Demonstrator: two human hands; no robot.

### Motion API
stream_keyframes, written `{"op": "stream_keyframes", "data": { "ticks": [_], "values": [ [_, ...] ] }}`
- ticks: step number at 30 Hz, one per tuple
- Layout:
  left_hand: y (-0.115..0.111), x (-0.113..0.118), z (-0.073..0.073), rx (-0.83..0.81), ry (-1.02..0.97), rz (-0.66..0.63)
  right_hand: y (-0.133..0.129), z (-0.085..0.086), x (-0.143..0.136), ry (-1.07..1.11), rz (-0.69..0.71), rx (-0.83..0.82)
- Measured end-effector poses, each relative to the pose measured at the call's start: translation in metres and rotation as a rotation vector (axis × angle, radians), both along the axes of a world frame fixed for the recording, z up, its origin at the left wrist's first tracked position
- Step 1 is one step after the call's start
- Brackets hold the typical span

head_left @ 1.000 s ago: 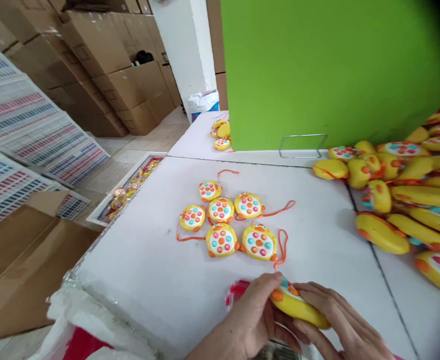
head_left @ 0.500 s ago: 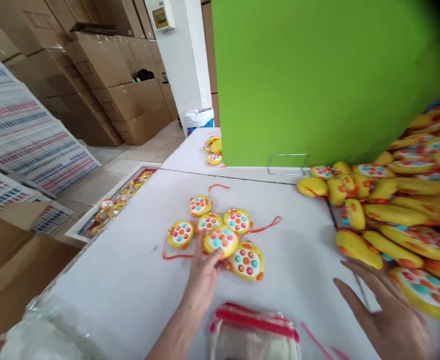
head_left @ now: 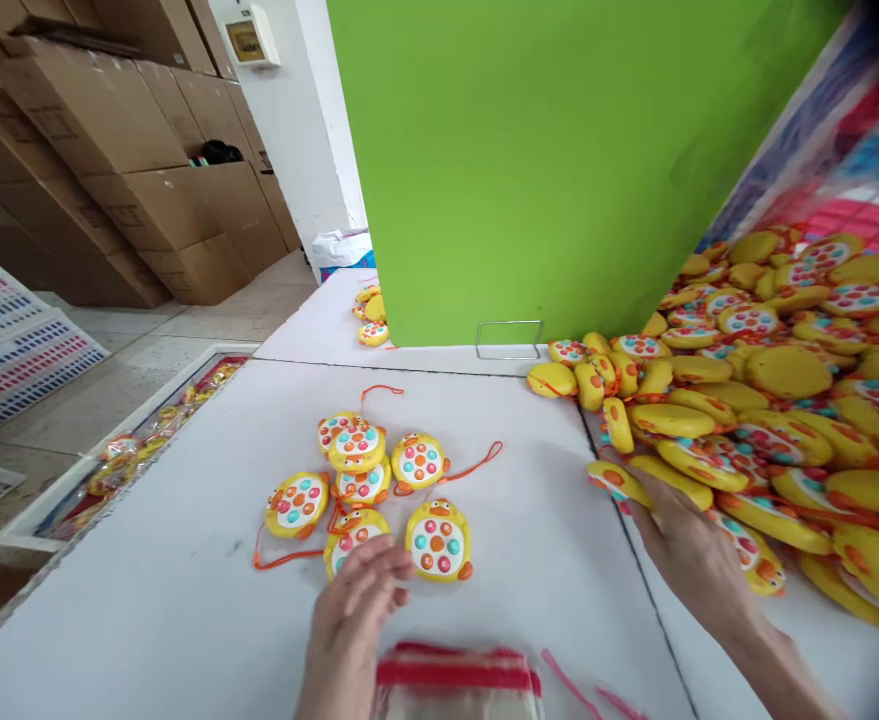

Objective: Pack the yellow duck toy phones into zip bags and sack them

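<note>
Several yellow duck-shaped toys with coloured round bumps lie face up in a cluster on the white table point(head_left: 206, 590). One duck toy point(head_left: 357, 446) overlaps others at the back of the cluster. My left hand point(head_left: 356, 615) is by the front duck toy point(head_left: 355, 535), covering its lower part; its fingers are loosely bent and apart, with nothing seen in them. At the right, my right hand point(head_left: 690, 550) grips a duck toy point(head_left: 613, 480) at the edge of a big heap of duck toys point(head_left: 788, 370). A clear bag with a red top edge point(head_left: 458, 668) lies near me.
A green panel point(head_left: 544, 170) stands behind the table, with a wire loop point(head_left: 509, 340) at its foot. Pink strips point(head_left: 570, 685) lie beside the bag. On the left are a framed bin of wrapped items point(head_left: 139, 440), white baskets point(head_left: 19, 340) and cardboard boxes point(head_left: 146, 210).
My left hand has let go of its duck toy and drawn back toward me. My right hand has reached to the heap's edge and closed on a duck toy. The view has turned right.
</note>
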State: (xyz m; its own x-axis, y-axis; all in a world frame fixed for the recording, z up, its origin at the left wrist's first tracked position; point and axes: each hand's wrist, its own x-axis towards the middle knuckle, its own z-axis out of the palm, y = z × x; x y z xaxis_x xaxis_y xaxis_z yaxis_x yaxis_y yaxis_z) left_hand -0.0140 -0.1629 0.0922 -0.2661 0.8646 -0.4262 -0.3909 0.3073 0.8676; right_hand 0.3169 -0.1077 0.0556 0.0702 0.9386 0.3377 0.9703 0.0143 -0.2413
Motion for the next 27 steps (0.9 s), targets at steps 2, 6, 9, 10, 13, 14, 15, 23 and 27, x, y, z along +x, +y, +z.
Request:
{"op": "stream_keyframes", "data": {
  "ticks": [2,6,9,10,13,14,15,23,27],
  "values": [
    [0.0,0.025,-0.002,-0.004,0.0,-0.155,-0.017,0.012,-0.012,0.189,0.033,0.001],
    [0.008,0.066,0.004,0.151,-0.14,-0.32,-0.054,0.019,-0.044,0.718,0.25,-0.115],
    [0.012,0.076,0.015,0.211,-0.212,-0.57,-0.072,0.022,-0.067,1.046,0.323,-0.215],
    [0.011,0.076,0.018,0.208,-0.196,-0.628,-0.076,0.024,-0.073,1.111,0.335,-0.226],
    [0.003,0.073,0.024,0.215,-0.022,-0.663,-0.079,0.033,-0.09,1.177,0.348,-0.184],
    [0.0,0.072,0.025,0.233,0.053,-0.655,-0.079,0.037,-0.095,1.182,0.346,-0.157],
    [-0.004,0.071,0.025,0.263,0.121,-0.647,-0.079,0.039,-0.099,1.19,0.338,-0.129],
    [-0.025,0.075,0.033,0.404,0.373,-0.56,-0.092,0.029,-0.118,1.416,0.371,-0.115],
    [-0.025,0.075,0.029,0.309,0.323,-0.553,-0.088,0.023,-0.121,1.408,0.321,-0.177]
  ]
}}
